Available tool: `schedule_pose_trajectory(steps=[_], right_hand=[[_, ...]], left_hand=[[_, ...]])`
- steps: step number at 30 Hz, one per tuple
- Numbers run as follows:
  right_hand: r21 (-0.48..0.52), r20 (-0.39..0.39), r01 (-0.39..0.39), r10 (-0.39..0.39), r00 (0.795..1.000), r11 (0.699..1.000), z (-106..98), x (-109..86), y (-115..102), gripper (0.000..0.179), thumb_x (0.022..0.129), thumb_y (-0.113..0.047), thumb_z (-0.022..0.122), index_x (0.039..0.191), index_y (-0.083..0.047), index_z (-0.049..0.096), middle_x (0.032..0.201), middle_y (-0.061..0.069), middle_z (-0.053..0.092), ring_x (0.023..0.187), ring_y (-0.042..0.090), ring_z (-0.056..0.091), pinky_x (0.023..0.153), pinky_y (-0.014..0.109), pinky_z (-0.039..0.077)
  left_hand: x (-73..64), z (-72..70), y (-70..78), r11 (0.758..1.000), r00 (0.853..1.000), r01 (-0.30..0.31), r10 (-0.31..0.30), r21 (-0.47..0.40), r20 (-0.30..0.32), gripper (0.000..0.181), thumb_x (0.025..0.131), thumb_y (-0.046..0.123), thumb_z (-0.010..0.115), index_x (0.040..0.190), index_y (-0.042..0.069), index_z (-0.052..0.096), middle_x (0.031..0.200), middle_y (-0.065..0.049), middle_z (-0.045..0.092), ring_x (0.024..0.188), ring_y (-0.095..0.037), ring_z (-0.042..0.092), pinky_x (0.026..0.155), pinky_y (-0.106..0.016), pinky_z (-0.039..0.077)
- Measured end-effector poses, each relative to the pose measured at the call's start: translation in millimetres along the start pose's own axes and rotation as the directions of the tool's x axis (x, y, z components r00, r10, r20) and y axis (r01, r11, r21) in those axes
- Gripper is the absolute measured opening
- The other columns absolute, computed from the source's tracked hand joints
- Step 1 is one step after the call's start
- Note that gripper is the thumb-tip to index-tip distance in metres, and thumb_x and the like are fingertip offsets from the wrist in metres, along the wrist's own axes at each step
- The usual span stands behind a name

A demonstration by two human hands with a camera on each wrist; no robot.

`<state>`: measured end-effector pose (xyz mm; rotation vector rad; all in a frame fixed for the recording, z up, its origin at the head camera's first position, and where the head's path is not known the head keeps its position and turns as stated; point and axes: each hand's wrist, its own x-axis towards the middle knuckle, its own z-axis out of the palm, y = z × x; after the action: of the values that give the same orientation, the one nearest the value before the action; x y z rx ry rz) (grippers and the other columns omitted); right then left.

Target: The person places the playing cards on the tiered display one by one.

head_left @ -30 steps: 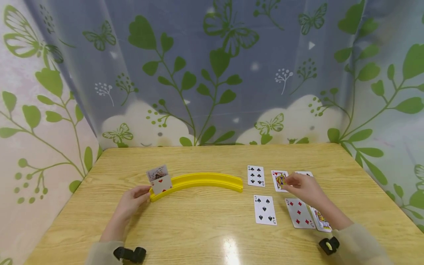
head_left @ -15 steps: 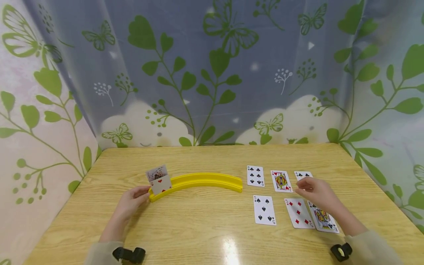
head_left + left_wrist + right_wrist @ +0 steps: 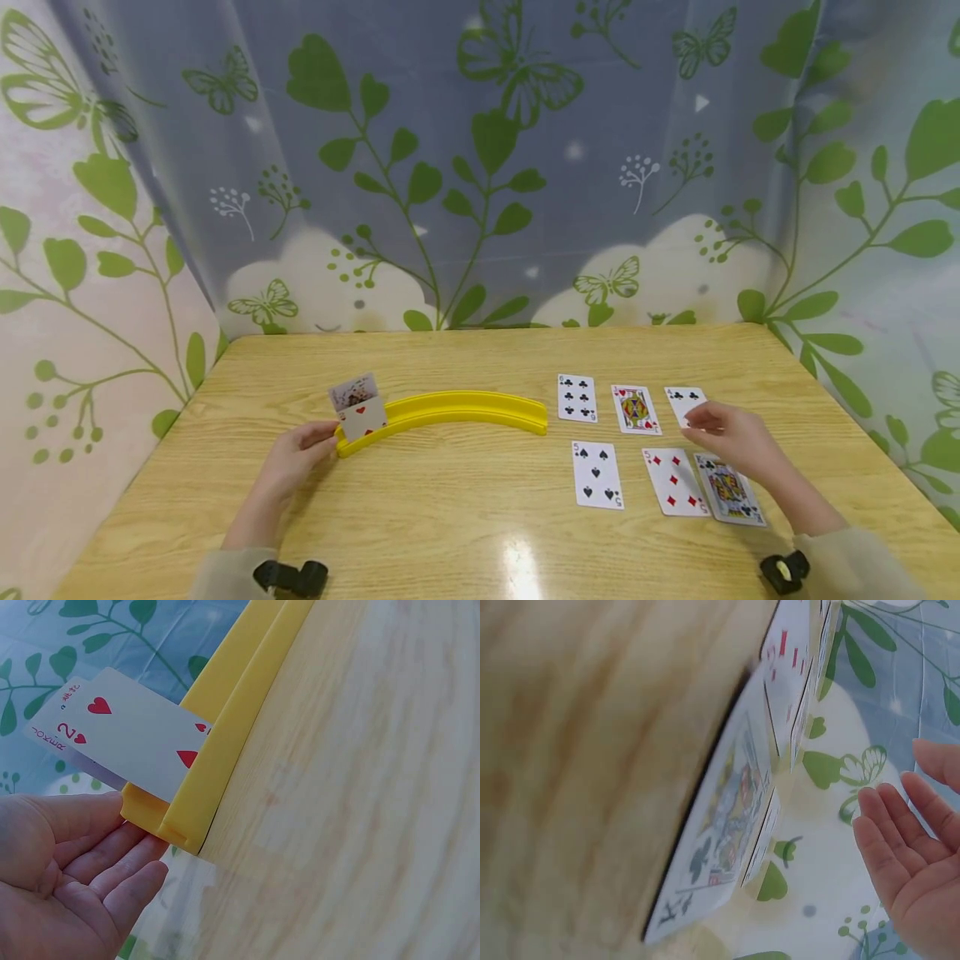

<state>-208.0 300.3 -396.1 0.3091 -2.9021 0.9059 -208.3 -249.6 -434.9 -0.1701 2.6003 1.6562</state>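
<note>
My left hand holds the left end of a curved yellow card holder, thumb and fingertips at its end. Standing in that end is a two of hearts, with a joker partly hidden behind it. My right hand hovers over the near part of the four of clubs, fingers relaxed and nothing between them. Just below that hand lies the king of clubs, beside the five of diamonds. In the right wrist view the right palm shows bare, off the cards.
Face up on the wooden table also lie the six of clubs, jack of hearts and five of spades, right of the holder. A patterned curtain hangs along the table's far edge.
My right hand has moved right, from over the jack of hearts to over the four of clubs, uncovering the king of clubs. The left hand and card holder stay put.
</note>
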Motion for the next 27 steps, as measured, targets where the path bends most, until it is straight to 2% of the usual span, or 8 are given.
schedule_pose_trajectory(steps=[5, 13, 27], right_hand=[[0.026, -0.003, -0.002, 0.002, 1.000, 1.000, -4.2, 5.5, 5.1, 0.029, 0.079, -0.013, 0.066, 0.097, 0.008, 0.057, 0.090, 0.020, 0.061, 0.086, 0.037, 0.057, 0.071, 0.043, 0.048], [0.066, 0.018, -0.047, 0.046, 0.999, 0.997, -8.8, 15.5, 17.6, 0.039, 0.081, -0.017, 0.065, 0.104, 0.012, 0.053, 0.099, 0.026, 0.057, 0.092, 0.039, 0.054, 0.075, 0.044, 0.046], [0.068, 0.110, -0.081, 0.073, 0.991, 0.994, -11.9, 40.0, 43.9, 0.047, 0.082, -0.016, 0.063, 0.113, 0.015, 0.047, 0.108, 0.031, 0.051, 0.099, 0.043, 0.049, 0.079, 0.048, 0.042]], left_hand=[[-0.6, 0.2, 1.2, 1.000, 1.000, 0.015, -0.015, 0.003, -0.004, 0.037, 0.090, 0.012, 0.051, 0.122, -0.005, 0.047, 0.121, -0.022, 0.049, 0.110, -0.029, 0.045, 0.087, -0.035, 0.041], [-1.6, 0.1, 2.9, 1.000, 1.000, 0.023, -0.023, 0.001, 0.002, 0.037, 0.090, 0.013, 0.051, 0.123, -0.005, 0.047, 0.122, -0.022, 0.048, 0.110, -0.029, 0.045, 0.087, -0.036, 0.041], [-2.2, -0.2, 3.0, 1.000, 1.000, 0.002, -0.002, 0.009, 0.001, 0.037, 0.090, 0.012, 0.052, 0.121, -0.006, 0.048, 0.120, -0.023, 0.050, 0.109, -0.030, 0.046, 0.086, -0.037, 0.041]])
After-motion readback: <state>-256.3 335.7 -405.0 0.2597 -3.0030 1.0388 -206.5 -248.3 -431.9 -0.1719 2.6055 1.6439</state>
